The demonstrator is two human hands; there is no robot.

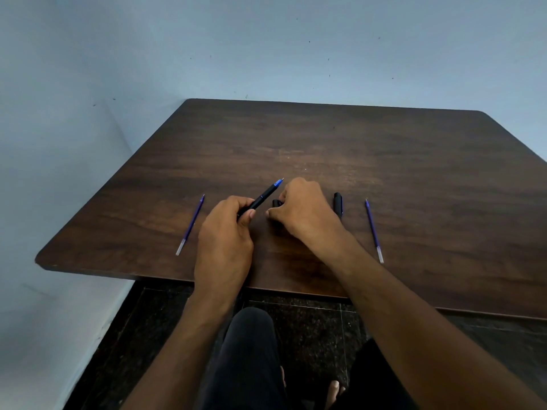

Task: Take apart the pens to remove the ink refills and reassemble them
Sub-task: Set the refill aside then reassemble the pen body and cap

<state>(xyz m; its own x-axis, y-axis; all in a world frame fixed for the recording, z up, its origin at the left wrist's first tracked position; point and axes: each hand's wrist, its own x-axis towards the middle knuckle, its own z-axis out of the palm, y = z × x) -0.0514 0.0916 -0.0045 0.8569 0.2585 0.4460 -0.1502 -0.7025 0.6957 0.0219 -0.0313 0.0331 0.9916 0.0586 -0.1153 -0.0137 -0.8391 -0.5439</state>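
Pens, partly dismantled, on a dark wooden table (384, 161); entries run from largest to smallest.

Left hand (225, 232): fingers curled round the rear of a black pen (260, 199), held just above the table. Long axis slanting up and to the right, away from the body, blue tip foremost and pointing past the right hand's knuckles.

Right hand (302, 208): knuckles up, resting on the table just right of the held pen, fingers curled over a small black piece (276, 203) (probably a cap or barrel section; mostly hidden, so not identifiable). Appears to grip it, though the contact itself is out of sight.

Black pen part (338, 204): lying free just right of the right hand, long axis running roughly away from the body; nearer to the right hand than to the left.

Left refill (191, 224): loose, blue-violet, well to the left of the left hand, tip away from the body, leaning slightly right.

Right refill (374, 230): loose, near the table's right side, tip away from the body, leaning slightly left.

Judgement: small piece lies directly right of the held pen's front half, hands nearly touching; joining the two likely calls for lining the piece up with the pen's slanted axis. Held pen seemingly mid-assembly, two refills still out.
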